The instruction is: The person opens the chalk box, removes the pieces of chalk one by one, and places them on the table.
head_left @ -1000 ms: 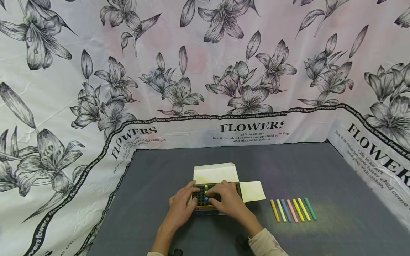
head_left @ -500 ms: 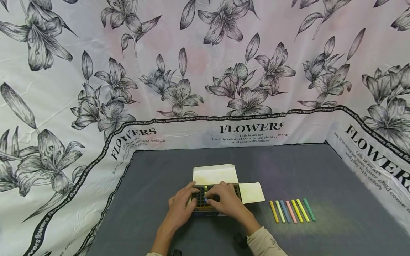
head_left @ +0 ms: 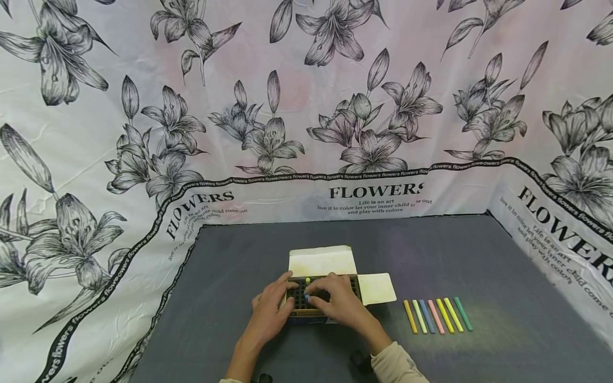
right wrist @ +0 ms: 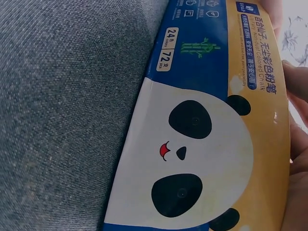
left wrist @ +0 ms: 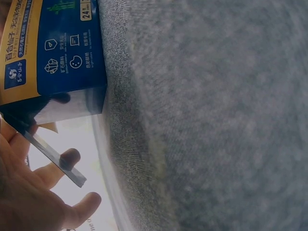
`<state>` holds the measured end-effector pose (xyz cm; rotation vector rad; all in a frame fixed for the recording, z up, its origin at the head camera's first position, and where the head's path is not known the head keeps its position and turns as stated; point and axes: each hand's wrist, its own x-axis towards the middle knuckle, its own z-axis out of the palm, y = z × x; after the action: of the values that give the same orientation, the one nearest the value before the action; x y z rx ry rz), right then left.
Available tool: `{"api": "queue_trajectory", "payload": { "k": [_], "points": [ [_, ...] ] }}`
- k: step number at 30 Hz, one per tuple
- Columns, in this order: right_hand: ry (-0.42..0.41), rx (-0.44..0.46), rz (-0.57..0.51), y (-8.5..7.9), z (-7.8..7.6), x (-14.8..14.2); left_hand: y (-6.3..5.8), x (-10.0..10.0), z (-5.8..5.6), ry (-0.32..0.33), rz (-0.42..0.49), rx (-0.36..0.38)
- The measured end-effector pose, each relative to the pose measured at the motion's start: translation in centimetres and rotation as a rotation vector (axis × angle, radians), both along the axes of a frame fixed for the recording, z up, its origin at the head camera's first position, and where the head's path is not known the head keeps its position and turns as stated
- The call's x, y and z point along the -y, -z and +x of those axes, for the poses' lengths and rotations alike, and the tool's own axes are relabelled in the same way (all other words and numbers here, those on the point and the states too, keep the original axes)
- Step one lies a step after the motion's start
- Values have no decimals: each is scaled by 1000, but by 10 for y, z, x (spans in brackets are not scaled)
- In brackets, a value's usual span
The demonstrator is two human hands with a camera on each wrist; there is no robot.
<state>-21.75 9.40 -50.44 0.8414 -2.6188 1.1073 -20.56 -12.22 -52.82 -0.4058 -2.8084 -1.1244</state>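
Observation:
In the head view, an opened chalk box (head_left: 306, 313) with a dark holed insert stands at the middle front of the table. My left hand (head_left: 274, 306) holds its left end, with thumb and forefinger at the rim; the left wrist view shows the other fingers (left wrist: 86, 204) spread by an end flap (left wrist: 53, 156). Over the insert, my right hand (head_left: 342, 300) pinches a blue chalk (head_left: 307, 298) between thumb and forefinger. Just behind it, a yellow-green chalk (head_left: 308, 281) stands upright in a hole. The right hand hides much of the insert's right half.
The box's lid flap (head_left: 321, 260) lies folded back, and a side flap (head_left: 378, 289) sticks out to the right. Beyond that, a row of several coloured chalks (head_left: 436, 316) lies on the dark tabletop (head_left: 239, 255). A flower-printed cloth (head_left: 287, 197) borders the table.
My right fingertips have shifted slightly left and closed in on the blue chalk. A second yellowish chalk end beside them is now hidden. The left hand stays put.

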Motion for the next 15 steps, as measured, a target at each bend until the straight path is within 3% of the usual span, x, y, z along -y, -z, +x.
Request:
{"api": "queue_trajectory", "payload": {
  "k": [8, 15],
  "points": [
    [-10, -2, -23, -1, 3, 0, 0, 0, 0, -7, -2, -1],
    [-19, 17, -113, -7, 4, -2, 0, 0, 0, 5, 1, -1]
  ]
}}
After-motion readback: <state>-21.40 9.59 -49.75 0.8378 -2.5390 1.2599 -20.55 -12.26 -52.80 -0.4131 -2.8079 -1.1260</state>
